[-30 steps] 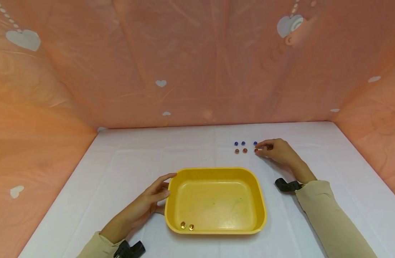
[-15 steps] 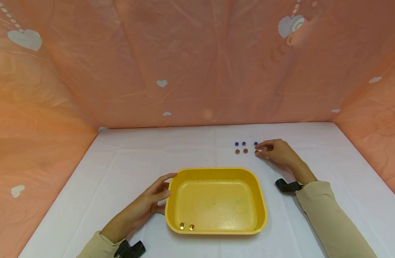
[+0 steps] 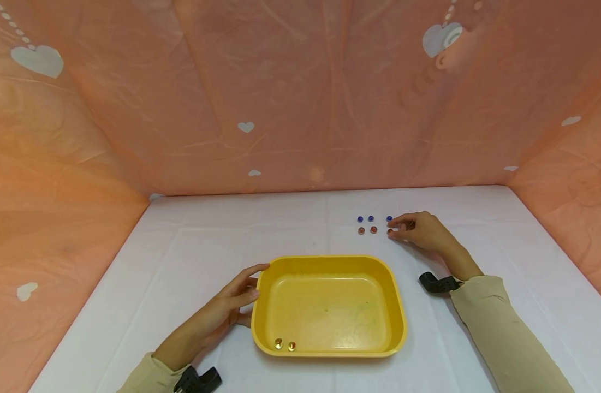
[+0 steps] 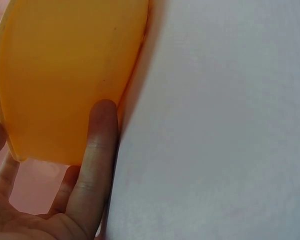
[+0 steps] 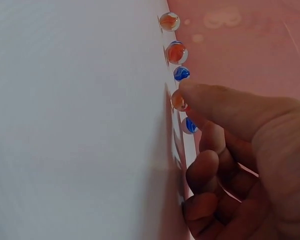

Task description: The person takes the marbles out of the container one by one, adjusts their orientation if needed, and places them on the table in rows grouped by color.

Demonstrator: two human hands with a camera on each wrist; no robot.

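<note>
While the right hand point(image 3: 420, 229) pinches an orange glass marble point(image 5: 178, 102) at the far right of the counter point(image 3: 182, 256), two orange and two blue marbles lie just beside it. Its grip is closed on that marble. The left hand point(image 3: 231, 300), fingers straight, rests against the yellow tray point(image 3: 400, 322). Nothing has moved since the earlier frames.

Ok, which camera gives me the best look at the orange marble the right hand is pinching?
The right wrist view: the orange marble fills enough of the frame to show its glass swirl, pinched at the tips of the right hand. The head view shows it only as a tiny dot at the fingertips. The left wrist view misses it.
</note>
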